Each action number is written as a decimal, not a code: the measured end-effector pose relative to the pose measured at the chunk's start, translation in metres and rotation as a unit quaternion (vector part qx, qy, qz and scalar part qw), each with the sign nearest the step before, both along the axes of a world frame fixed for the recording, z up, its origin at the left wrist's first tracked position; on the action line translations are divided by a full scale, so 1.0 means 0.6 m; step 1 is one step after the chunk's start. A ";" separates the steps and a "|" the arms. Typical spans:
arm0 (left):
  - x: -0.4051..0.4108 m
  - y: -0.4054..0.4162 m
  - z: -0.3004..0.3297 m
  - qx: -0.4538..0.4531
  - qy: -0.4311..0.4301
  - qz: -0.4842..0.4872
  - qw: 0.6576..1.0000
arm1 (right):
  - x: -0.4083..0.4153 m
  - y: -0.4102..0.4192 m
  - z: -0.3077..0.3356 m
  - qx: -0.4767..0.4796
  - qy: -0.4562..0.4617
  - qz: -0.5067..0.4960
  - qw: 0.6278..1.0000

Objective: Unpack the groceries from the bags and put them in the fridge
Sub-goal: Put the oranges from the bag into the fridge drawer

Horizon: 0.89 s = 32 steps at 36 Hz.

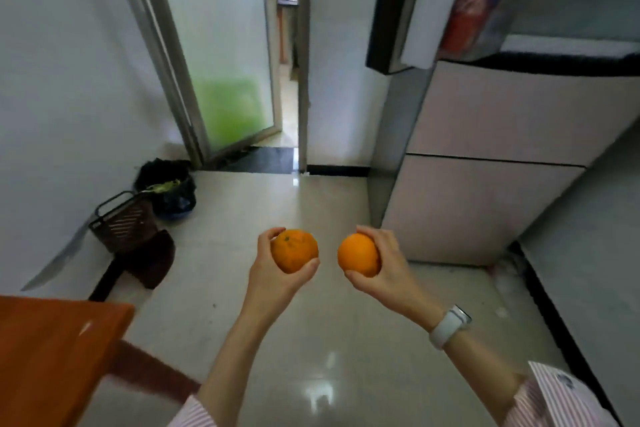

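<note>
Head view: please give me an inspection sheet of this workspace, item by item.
Surface: glossy tiled floor; orange table corner at lower left.
Job's things: two oranges, left orange, right orange; fridge, upper door open.
Clutter: brown basket, black bin bag by the wall.
Grippers: left hand and right hand each hold one orange.
Cables: nothing seen.
Surroundings: frosted glass door, open doorway.

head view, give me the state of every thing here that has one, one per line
left hand: grips the left orange
right hand: grips the right orange
fridge: top door swung open, two lower doors closed
red packet: standing inside the open fridge compartment
glass door: ajar
bin: lined with a black bag, scraps inside
</note>
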State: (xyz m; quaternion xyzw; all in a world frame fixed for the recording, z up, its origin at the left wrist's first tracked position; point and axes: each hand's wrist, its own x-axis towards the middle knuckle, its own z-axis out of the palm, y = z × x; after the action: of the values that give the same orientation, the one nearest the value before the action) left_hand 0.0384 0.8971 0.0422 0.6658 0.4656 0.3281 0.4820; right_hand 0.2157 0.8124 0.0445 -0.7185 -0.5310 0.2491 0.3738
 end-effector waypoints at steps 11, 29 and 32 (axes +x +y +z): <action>0.581 -0.151 0.045 0.044 -0.020 -0.269 0.962 | 0.482 -0.275 0.066 0.022 0.009 -0.258 0.966; 1.126 0.107 0.384 0.265 -0.161 -0.258 0.915 | 1.016 -0.069 0.330 0.199 -0.124 -0.275 0.933; 1.193 0.185 0.449 0.295 -0.159 -0.221 0.916 | 1.098 -0.001 0.392 0.213 -0.144 -0.263 0.930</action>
State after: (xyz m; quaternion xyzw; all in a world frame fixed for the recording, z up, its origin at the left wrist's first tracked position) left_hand 0.7542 1.0082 0.3114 0.8027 0.1059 0.4374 0.3914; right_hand 0.8744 0.8117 0.2795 -0.7639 -0.4112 -0.0834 0.4903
